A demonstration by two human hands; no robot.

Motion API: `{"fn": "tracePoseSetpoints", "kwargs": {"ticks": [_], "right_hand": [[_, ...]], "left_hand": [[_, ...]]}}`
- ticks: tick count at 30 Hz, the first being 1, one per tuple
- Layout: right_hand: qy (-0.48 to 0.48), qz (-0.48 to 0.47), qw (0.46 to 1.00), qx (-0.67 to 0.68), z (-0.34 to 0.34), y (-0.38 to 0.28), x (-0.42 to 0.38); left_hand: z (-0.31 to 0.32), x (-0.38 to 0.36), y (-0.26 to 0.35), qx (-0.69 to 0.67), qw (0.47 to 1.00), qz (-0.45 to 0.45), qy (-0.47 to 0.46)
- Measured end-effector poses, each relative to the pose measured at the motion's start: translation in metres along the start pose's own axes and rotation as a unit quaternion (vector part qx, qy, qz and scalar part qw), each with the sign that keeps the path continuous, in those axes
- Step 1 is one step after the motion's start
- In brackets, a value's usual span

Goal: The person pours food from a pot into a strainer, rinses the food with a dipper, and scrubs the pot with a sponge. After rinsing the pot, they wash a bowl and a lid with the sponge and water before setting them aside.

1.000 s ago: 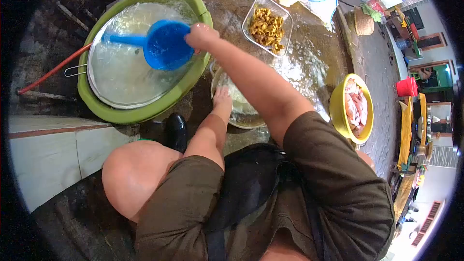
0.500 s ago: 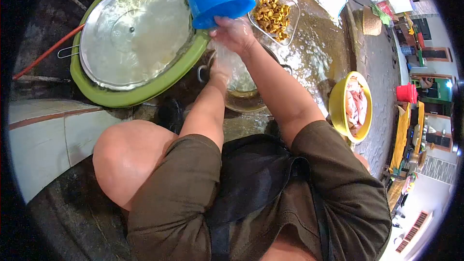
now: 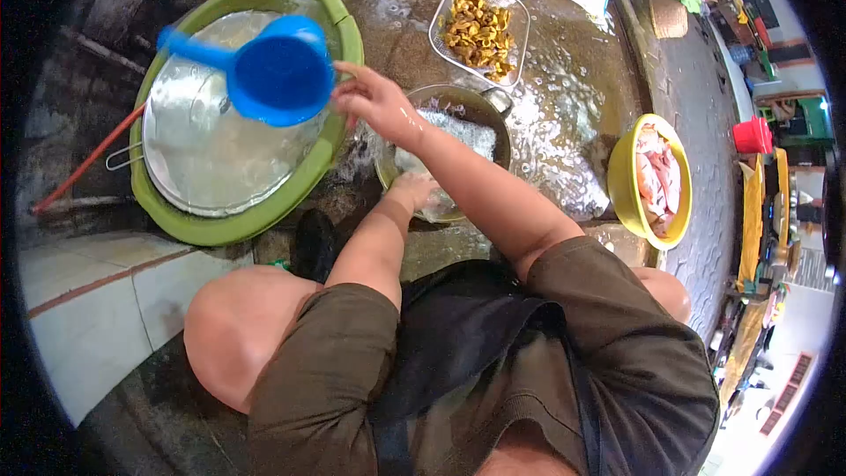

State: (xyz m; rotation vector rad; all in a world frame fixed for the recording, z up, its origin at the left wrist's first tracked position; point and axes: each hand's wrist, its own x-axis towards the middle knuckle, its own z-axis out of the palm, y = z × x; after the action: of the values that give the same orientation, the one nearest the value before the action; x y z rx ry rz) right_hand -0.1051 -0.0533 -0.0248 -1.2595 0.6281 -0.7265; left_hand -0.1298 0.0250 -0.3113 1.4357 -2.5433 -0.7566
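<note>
Wet dark floor underlies the whole working area. Largest vessel: green tub, at my left, with water and a round metal lid lying flat within its rim. A red-orange hose reaches the tub's outer side. Next, the round metal pot stands on the floor in front of me, to the right of the tub; white, foamy-looking contents inside, though I cannot tell whether all of it is foam. Yellow basin, well apart at my right, holds pale pink raw-looking pieces. Wire basket, just beyond the pot, holds yellow-brown curled pieces. Blue dipper, slightly blurred, is above the tub, its handle pointing left, away from my hand. My right hand is at the dipper's right edge, fingers bent, pinching the rim. My left hand reaches into the near left part of the pot, among the white contents; I cannot tell whether its fingers are spread or pressed together.
</note>
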Motion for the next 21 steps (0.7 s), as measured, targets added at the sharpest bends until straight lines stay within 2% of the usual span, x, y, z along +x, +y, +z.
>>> {"fn": "tracePoseSetpoints", "kwargs": {"ticks": [1, 2, 3, 4, 5, 6, 7, 8, 9, 10, 11, 12, 13, 14, 15, 17, 18, 19, 20, 21], "right_hand": [[-0.008, -0.055, 0.997, -0.050, -0.008, 0.004, -0.012], [-0.015, -0.109, 0.989, -0.099, -0.020, 0.011, -0.019], [0.027, -0.130, 0.965, -0.227, -0.039, 0.028, -0.028], [0.067, -0.146, 0.923, -0.350, -0.065, 0.056, -0.040], [0.104, -0.117, 0.916, -0.370, -0.095, 0.091, -0.053], [0.152, -0.045, 0.850, -0.502, -0.123, 0.118, -0.072], [0.171, 0.042, 0.773, -0.610, -0.138, 0.126, -0.091], [0.185, 0.130, 0.677, -0.701, -0.147, 0.134, -0.109], [0.188, 0.132, 0.682, -0.694, -0.156, 0.152, -0.123], [0.087, 0.131, 0.641, -0.752, -0.164, 0.174, -0.135], [-0.016, 0.128, 0.590, -0.797, -0.164, 0.181, -0.140], [-0.013, 0.132, 0.599, -0.790, -0.164, 0.188, -0.140], [-0.180, 0.144, 0.665, -0.710, -0.161, 0.183, -0.136], [-0.340, 0.146, 0.707, -0.603, -0.160, 0.175, -0.131], [-0.337, 0.144, 0.715, -0.596, -0.161, 0.160, -0.125], [-0.085, 0.313, 0.760, -0.563, -0.169, 0.138, -0.113], [0.070, 0.156, 0.763, -0.624, -0.173, 0.147, -0.111], [0.224, -0.004, 0.724, -0.652, -0.177, 0.161, -0.108], [0.223, 0.118, 0.768, -0.589, -0.181, 0.207, -0.099], [0.180, 0.040, 0.644, -0.743, -0.175, 0.213, -0.096]], "left_hand": [[-0.011, 0.001, -0.007, 0.005, 1.000, 0.003, -0.004], [-0.034, 0.000, -0.014, -0.052, 0.988, -0.128, 0.065], [-0.057, -0.002, -0.015, -0.107, 0.951, -0.258, 0.133], [-0.083, -0.006, -0.011, -0.104, 0.952, -0.259, 0.129], [-0.112, -0.009, -0.006, 0.142, 0.955, -0.257, 0.049], [-0.130, -0.012, -0.002, 0.379, 0.894, -0.235, -0.036], [-0.137, -0.016, 0.000, 0.384, 0.893, -0.234, -0.040], [-0.140, -0.022, 0.004, 0.312, 0.913, -0.263, -0.008], [-0.140, -0.028, 0.007, 0.239, 0.927, -0.289, 0.022], [-0.134, -0.032, 0.007, 0.192, 0.929, -0.309, 0.064], [-0.138, -0.036, 0.012, 0.198, 0.930, -0.306, 0.056], [-0.142, -0.041, 0.018, 0.149, 0.930, -0.331, 0.053], [-0.146, -0.046, 0.023, 0.101, 0.927, -0.356, 0.050], [-0.145, -0.051, 0.026, 0.085, 0.926, -0.361, 0.072], [-0.144, -0.053, 0.027, 0.093, 0.926, -0.360, 0.064], [-0.147, -0.056, 0.025, -0.101, 0.873, -0.477, 0.023], [-0.131, -0.063, 0.016, -0.091, 0.903, -0.416, 0.057], [-0.132, -0.062, 0.017, -0.082, 0.908, -0.411, 0.011], [-0.142, -0.055, 0.025, -0.103, 0.892, -0.441, -0.004], [-0.152, -0.048, 0.034, -0.124, 0.874, -0.469, -0.019]]}}
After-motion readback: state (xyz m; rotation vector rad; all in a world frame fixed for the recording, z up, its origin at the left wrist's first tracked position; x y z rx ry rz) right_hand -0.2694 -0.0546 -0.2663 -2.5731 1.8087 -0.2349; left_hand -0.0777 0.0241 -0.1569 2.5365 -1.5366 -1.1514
